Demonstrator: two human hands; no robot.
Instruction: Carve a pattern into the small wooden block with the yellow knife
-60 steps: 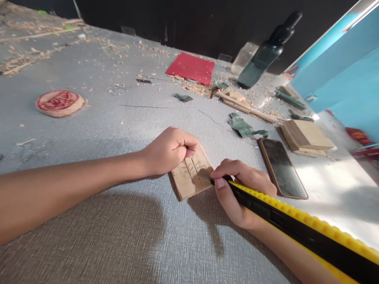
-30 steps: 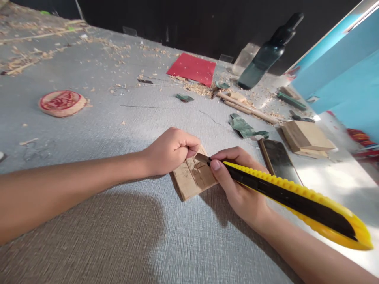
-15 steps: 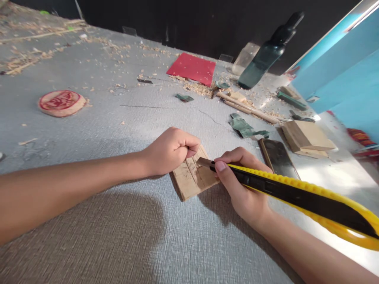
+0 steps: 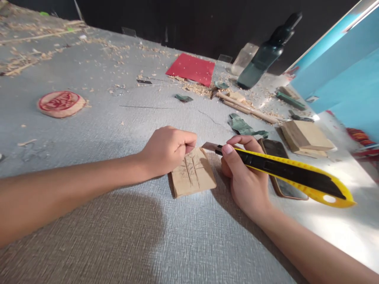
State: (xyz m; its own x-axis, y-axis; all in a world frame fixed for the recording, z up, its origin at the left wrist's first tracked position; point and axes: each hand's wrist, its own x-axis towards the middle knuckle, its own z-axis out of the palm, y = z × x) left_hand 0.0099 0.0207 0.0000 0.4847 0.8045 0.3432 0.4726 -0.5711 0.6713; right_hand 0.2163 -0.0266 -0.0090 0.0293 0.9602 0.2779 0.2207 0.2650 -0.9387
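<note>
A small wooden block (image 4: 194, 173) with carved and drawn lines on its top lies on the table in front of me. My left hand (image 4: 171, 150) is closed on its far left corner, the fingers curled out of sight. In my right hand (image 4: 245, 173) is a yellow and black utility knife (image 4: 284, 169), with its blade out. The blade tip is near the block's far edge; whether it touches the wood I cannot tell. The knife's handle points back to the right.
A phone (image 4: 284, 169) lies under the knife, beside stacked wooden blocks (image 4: 306, 136). Behind are green sandpaper scraps (image 4: 241, 124), thin sticks (image 4: 247, 108), red paper (image 4: 192, 69), a dark bottle (image 4: 263, 59) and wood shavings. A round wooden piece with red markings (image 4: 61, 104) lies left.
The knife blade has moved from the middle of the block up to its far edge, and the handle has swung. The block has turned slightly under my left hand.
</note>
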